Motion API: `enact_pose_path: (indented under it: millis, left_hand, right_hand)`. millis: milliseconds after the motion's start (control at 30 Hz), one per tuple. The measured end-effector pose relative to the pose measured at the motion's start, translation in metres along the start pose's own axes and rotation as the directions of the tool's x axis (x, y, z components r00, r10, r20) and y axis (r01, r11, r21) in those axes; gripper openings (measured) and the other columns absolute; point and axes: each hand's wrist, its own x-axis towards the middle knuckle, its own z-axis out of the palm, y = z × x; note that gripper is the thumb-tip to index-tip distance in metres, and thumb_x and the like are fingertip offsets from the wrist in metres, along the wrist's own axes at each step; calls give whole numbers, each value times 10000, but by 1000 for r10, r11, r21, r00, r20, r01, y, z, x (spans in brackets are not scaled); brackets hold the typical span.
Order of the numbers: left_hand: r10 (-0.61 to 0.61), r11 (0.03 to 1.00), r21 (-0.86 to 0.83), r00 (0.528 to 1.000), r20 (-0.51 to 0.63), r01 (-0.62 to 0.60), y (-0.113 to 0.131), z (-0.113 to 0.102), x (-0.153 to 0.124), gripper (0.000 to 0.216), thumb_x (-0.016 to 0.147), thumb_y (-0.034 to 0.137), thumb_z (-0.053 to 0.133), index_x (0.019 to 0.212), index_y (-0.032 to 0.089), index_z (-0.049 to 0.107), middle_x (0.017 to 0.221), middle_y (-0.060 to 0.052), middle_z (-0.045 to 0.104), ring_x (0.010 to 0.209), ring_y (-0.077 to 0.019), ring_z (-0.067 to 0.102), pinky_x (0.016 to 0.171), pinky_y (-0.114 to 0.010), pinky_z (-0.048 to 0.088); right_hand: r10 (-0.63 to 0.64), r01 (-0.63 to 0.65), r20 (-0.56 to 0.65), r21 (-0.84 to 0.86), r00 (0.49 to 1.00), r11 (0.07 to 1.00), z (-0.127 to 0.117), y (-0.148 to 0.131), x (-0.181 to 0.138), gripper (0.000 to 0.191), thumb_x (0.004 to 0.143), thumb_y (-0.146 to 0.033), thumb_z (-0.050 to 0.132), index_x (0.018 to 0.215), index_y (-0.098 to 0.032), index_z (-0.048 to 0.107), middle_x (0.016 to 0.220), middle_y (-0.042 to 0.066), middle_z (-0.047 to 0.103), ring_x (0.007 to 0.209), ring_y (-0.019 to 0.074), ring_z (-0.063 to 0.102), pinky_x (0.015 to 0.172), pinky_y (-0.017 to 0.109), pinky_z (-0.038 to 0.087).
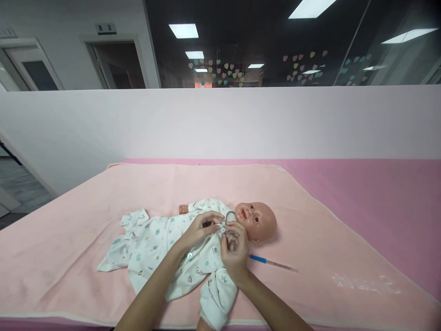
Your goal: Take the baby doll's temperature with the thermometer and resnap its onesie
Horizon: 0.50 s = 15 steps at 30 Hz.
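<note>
A baby doll (257, 221) lies on its back on a pale pink blanket (103, 202), head to the right. It wears a white patterned romper (155, 241). Both my hands meet at the romper's collar, just below the doll's chin. My left hand (200, 230) pinches the fabric edge near the neck. My right hand (234, 253) pinches the opposite edge, and a small pale blue button (223, 229) shows between the fingertips. Another button (189, 255) sits lower on the romper, beside my left wrist.
A thin thermometer-like stick with a blue end (272, 262) lies on the blanket right of my right hand. The blanket covers a pink table (379, 207). A white partition wall (220, 122) stands behind, with dark glass above it.
</note>
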Motion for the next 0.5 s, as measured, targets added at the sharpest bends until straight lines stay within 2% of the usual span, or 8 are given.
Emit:
enact_pose_path:
  millis: [100, 300, 500]
  left_hand:
    - [2, 1000, 31, 1000, -18, -2, -1, 0, 0, 301, 782, 258, 567, 1064, 153, 583, 776, -35, 620, 719, -135, 523, 678, -246, 380]
    - [69, 987, 145, 997, -22, -66, -5, -2, -1, 282, 745, 194, 559, 1019, 153, 611, 839, -46, 625, 718, -136, 503, 631, -233, 370]
    - [113, 972, 210, 993, -32, -104, -4, 1, -2, 331, 716, 116, 506, 1026, 172, 611, 866, -40, 627, 733, -144, 520, 621, -232, 368]
  right_hand:
    - [-28, 28, -1, -25, 1000, 999, -1, 1, -1, 140, 801, -123, 490, 930, -179, 477, 996, 96, 518, 547, 61, 470, 447, 208, 422]
    - [-55, 51, -59, -54, 997, 997, -1, -1, 2, 138, 815, -131, 491, 944, -180, 493, 990, 105, 518, 857, 160, 557, 555, 243, 510]
    - [-28, 28, -87, -5, 996, 1000, 2, -2, 2, 139, 816, -122, 489, 941, -184, 495, 985, 99, 513, 910, 165, 559, 592, 258, 548]
